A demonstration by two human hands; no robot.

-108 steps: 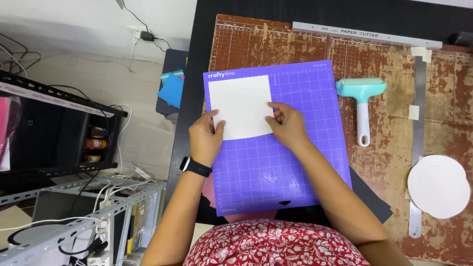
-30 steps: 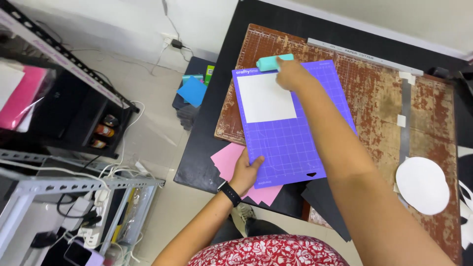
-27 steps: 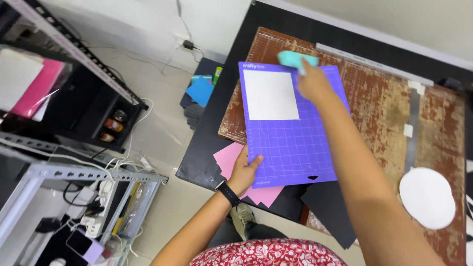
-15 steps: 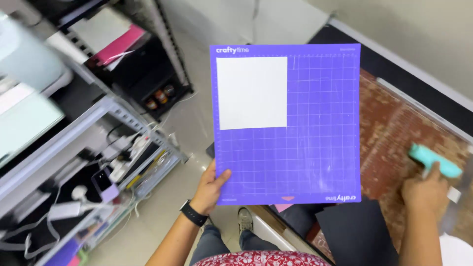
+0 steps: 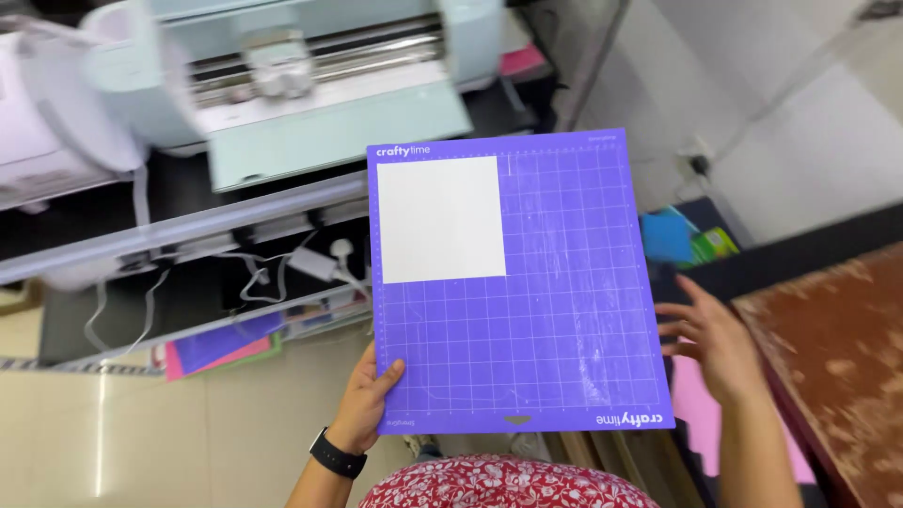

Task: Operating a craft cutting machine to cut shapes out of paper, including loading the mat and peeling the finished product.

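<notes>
Here the left hand [image 5: 362,406] grips the purple mat's [image 5: 564,339] corner; right hand [image 5: 720,343] open beside.

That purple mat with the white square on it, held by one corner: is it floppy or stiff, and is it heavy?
Probably fairly stiff: the purple mat stays flat though only the left hand grips its lower corner. Likely light for its size, since one hand carries it while the right hand is open beside it. The white sheet lies flat on the mat, so it seems stuck on.
</notes>
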